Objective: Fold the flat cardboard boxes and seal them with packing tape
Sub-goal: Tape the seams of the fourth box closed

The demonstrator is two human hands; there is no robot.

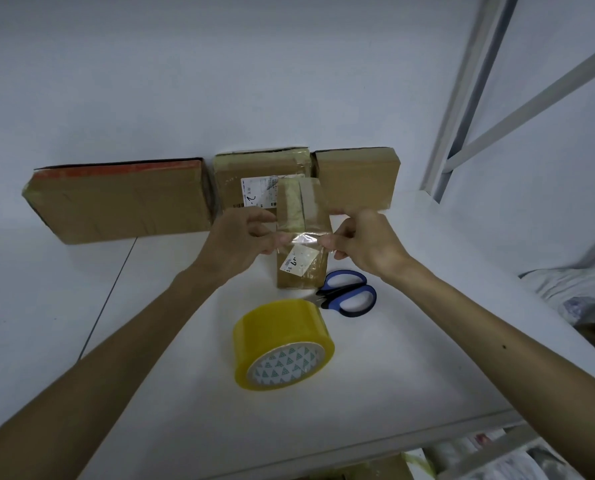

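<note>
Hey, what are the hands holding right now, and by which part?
A strip of clear tape, stretched in front of the small box: the left hand pinches its left end, the right hand its right end.

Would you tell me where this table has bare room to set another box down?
Bare table lies right of the scissors and between the tape roll and the near edge. It is crowded at the back: three boxes line the wall, with the small box before them.
</note>
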